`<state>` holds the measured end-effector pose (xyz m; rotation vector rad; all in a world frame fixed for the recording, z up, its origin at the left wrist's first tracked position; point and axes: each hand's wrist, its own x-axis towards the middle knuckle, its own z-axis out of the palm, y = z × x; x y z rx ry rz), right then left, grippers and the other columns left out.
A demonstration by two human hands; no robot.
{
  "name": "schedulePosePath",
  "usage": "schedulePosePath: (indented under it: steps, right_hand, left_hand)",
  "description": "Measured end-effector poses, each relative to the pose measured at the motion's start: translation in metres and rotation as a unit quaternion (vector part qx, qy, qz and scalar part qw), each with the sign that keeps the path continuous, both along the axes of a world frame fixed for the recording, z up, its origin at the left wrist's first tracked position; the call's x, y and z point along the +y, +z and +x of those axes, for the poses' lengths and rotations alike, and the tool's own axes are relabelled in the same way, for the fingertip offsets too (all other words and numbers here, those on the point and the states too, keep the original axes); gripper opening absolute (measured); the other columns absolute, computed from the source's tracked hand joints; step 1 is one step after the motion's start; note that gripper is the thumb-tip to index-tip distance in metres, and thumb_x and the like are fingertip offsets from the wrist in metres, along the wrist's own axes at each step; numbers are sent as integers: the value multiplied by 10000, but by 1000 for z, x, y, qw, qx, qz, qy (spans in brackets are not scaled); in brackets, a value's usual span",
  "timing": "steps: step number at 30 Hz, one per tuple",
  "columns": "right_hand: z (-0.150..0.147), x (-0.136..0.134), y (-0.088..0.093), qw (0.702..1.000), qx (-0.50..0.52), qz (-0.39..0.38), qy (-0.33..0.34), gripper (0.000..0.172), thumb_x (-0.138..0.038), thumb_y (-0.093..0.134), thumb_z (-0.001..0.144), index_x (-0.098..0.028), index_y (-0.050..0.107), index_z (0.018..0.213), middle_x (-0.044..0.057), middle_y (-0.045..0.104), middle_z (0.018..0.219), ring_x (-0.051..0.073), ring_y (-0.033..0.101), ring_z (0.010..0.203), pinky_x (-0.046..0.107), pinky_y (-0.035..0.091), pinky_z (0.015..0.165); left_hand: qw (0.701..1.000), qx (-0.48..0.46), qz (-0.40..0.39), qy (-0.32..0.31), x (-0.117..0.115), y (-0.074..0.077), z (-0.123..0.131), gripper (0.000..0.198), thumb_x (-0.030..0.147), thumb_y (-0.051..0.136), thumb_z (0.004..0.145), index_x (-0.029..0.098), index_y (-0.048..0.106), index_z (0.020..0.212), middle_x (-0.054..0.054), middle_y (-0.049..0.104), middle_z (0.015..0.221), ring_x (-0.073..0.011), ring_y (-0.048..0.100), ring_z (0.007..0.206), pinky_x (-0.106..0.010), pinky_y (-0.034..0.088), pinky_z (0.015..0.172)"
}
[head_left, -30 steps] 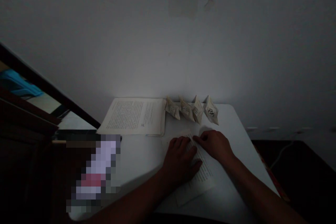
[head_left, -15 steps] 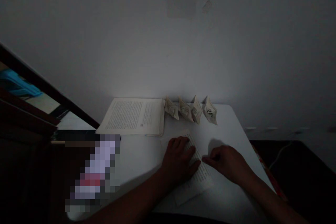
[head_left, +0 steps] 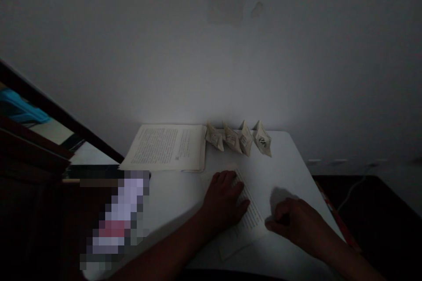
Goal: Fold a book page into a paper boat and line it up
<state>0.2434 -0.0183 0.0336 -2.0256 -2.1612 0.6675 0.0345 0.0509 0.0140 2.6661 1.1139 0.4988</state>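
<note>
A folded sheet of printed paper (head_left: 252,219) lies on the white table (head_left: 168,202) in front of me. My left hand (head_left: 226,199) rests on it with the fingers spread, pressing it flat. At the paper's lower right edge is my right hand (head_left: 293,221), its fingers curled and the thumb tip near the paper's corner; whether anything is between the fingertips is too dark to tell. Several folded paper boats stand in a row behind the sheet, the rightmost one (head_left: 263,140) slightly apart from the others.
A stack of printed pages (head_left: 158,145) lies at the table's back left. Below it a blurred, pixelated object (head_left: 121,215) is by the left edge. The wall (head_left: 184,52) rises right behind the table. A white cable (head_left: 351,193) hangs at the right.
My right hand has moved down and to the right along the paper's edge, away from my left thumb. My left hand has stayed on the paper.
</note>
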Motion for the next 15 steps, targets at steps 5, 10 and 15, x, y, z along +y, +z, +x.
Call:
schedulePosePath:
  steps: [5,10,15]
  right_hand:
    - [7,6,1,999,43,-20,-3,134,-308,691,669,-222,621,595,-26,665,634,165,608,625,271,400,580]
    - [1,10,3,996,66,36,39,108,-299,626,763,-225,612,685,-13,669,738,182,611,718,322,442,700]
    - [-5,9,1,986,96,112,83,120,-311,590,806,-226,620,884,46,654,972,209,586,950,360,453,857]
  left_hand:
    - [1000,6,-2,-26,6,4,-11,367,316,555,800,219,525,1153,-105,467,1264,-271,414,1160,-451,319,978]
    - [998,58,12,-12,8,7,-20,341,303,531,827,235,519,1162,-105,468,1252,-276,434,1124,-442,362,926]
    - [993,110,16,27,3,13,-18,278,295,513,829,184,555,1081,-112,550,1020,-269,507,938,-429,414,817]
